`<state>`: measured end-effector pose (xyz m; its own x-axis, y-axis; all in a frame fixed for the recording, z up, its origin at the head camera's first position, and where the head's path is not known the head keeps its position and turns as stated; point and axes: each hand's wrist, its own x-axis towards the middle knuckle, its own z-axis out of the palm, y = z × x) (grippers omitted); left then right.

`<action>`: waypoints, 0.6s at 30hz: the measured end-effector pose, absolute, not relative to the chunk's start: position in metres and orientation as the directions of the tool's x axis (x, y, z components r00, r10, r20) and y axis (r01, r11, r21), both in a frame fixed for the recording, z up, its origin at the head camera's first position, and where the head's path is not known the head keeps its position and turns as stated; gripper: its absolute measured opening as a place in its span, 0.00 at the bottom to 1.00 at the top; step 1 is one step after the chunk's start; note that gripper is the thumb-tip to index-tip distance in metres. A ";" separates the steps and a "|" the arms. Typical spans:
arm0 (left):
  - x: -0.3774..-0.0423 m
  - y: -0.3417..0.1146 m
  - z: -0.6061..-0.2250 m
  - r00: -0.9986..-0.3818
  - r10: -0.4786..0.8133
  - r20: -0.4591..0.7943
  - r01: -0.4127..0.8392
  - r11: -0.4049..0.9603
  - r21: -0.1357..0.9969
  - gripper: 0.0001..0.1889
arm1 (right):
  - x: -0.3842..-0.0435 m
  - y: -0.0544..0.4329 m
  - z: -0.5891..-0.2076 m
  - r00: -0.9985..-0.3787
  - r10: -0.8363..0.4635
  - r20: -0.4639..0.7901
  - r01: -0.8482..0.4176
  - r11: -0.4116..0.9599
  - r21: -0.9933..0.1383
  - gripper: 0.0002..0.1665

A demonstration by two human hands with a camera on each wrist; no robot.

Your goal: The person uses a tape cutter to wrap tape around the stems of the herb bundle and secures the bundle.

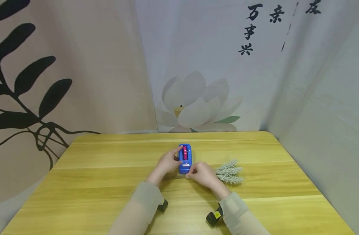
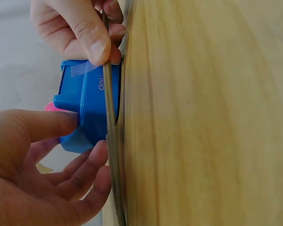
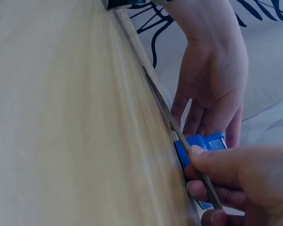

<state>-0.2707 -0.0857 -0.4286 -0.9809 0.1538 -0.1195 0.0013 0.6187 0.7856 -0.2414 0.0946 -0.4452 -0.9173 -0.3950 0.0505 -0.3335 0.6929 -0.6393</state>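
A blue tape dispenser [image 1: 185,168] with a pink wheel [image 1: 184,152] sits on the table, its toothed cutter showing in the left wrist view. My left hand [image 1: 168,162] grips it from the left side, fingers and thumb against its body [image 2: 92,110]. A strip of clear tape [image 2: 82,69] lies over its cutter end. Close to that end, my right hand [image 1: 203,174] pinches a thin brownish-green stem [image 3: 166,110] between thumb and fingers. The stem crosses in front of the dispenser. Pale grey-green sprig heads [image 1: 230,173] spread out to the right of this hand.
The wooden table [image 1: 109,182] stretches under both arms. Behind it hangs a pale printed curtain [image 1: 109,65] with leaf, lotus and lettering designs. A black wrist device [image 1: 214,217] is strapped under the right sleeve, another [image 1: 163,206] under the left.
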 end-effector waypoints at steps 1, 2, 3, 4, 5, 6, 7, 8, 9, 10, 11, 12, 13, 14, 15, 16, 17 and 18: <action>-0.271 -0.086 -0.428 -0.981 0.154 -0.122 -0.001 0.617 0.787 0.34 | -0.241 0.095 -0.445 -0.917 -0.396 0.044 -0.329 0.691 -0.643 0.10; -0.271 -0.085 -0.428 -0.980 0.159 -0.120 0.003 0.615 0.788 0.34 | -0.241 0.095 -0.444 -0.918 -0.395 0.037 -0.324 0.691 -0.646 0.10; -0.271 -0.085 -0.427 -0.979 0.163 -0.120 0.006 0.613 0.790 0.34 | -0.241 0.096 -0.443 -0.920 -0.392 0.030 -0.315 0.691 -0.650 0.10; -0.271 -0.085 -0.428 -0.978 0.171 -0.117 0.013 0.614 0.789 0.34 | -0.240 0.097 -0.443 -0.921 -0.388 0.024 -0.308 0.690 -0.655 0.10; -0.272 -0.084 -0.428 -0.977 0.177 -0.118 0.016 0.612 0.791 0.34 | -0.240 0.098 -0.443 -0.924 -0.383 0.016 -0.298 0.691 -0.659 0.10; -0.272 -0.084 -0.428 -0.975 0.188 -0.115 0.025 0.611 0.791 0.34 | -0.240 0.099 -0.443 -0.925 -0.380 0.011 -0.291 0.690 -0.662 0.10; -0.272 -0.084 -0.428 -0.973 0.201 -0.117 0.030 0.608 0.793 0.34 | -0.240 0.100 -0.443 -0.924 -0.381 0.006 -0.288 0.688 -0.666 0.10; -0.273 -0.085 -0.428 -0.970 0.212 -0.116 0.039 0.610 0.792 0.35 | -0.239 0.100 -0.443 -0.922 -0.388 0.007 -0.294 0.684 -0.667 0.10; -0.272 -0.086 -0.427 -0.968 0.222 -0.115 0.046 0.611 0.790 0.35 | -0.239 0.100 -0.442 -0.918 -0.397 0.006 -0.298 0.679 -0.671 0.10; -0.272 -0.088 -0.426 -0.967 0.229 -0.116 0.051 0.612 0.789 0.35 | -0.239 0.100 -0.441 -0.913 -0.407 0.005 -0.304 0.673 -0.674 0.11; -0.271 -0.091 -0.424 -0.966 0.232 -0.117 0.052 0.611 0.790 0.34 | -0.239 0.099 -0.440 -0.907 -0.420 0.005 -0.313 0.667 -0.676 0.11; -0.270 -0.094 -0.423 -0.966 0.233 -0.115 0.053 0.611 0.790 0.33 | -0.239 0.099 -0.439 -0.901 -0.434 0.007 -0.323 0.661 -0.677 0.11; -0.268 -0.098 -0.421 -0.966 0.232 -0.114 0.053 0.611 0.790 0.32 | -0.239 0.098 -0.438 -0.896 -0.445 0.005 -0.331 0.658 -0.677 0.11; -0.266 -0.102 -0.419 -0.968 0.226 -0.108 0.057 0.618 0.784 0.30 | -0.239 0.097 -0.436 -0.892 -0.453 0.006 -0.337 0.656 -0.676 0.11; -0.263 -0.105 -0.416 -0.971 0.220 -0.098 0.064 0.626 0.778 0.28 | -0.239 0.096 -0.434 -0.890 -0.457 0.004 -0.339 0.655 -0.676 0.12; -0.260 -0.107 -0.414 -0.972 0.216 -0.090 0.069 0.632 0.772 0.25 | -0.238 0.097 -0.432 -0.889 -0.457 0.005 -0.339 0.652 -0.678 0.12; -0.258 -0.109 -0.412 -0.973 0.218 -0.078 0.081 0.637 0.766 0.23 | -0.238 0.098 -0.430 -0.890 -0.456 0.005 -0.338 0.652 -0.678 0.12; -0.254 -0.110 -0.410 -0.972 0.225 -0.064 0.100 0.646 0.757 0.20 | -0.237 0.099 -0.427 -0.892 -0.451 0.000 -0.329 0.650 -0.685 0.13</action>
